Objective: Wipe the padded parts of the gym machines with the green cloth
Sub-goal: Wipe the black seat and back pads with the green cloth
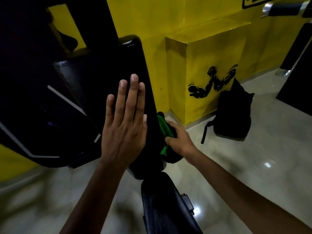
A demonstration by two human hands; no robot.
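Head view: green cloth (164,130) gripped by right hand (180,141), beside pad (135,65).

No legible text anywhere.

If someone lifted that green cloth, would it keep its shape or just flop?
Probably flop: the green cloth bunches into soft folds where the right hand presses it against the back pad. It looks thin, so likely light.
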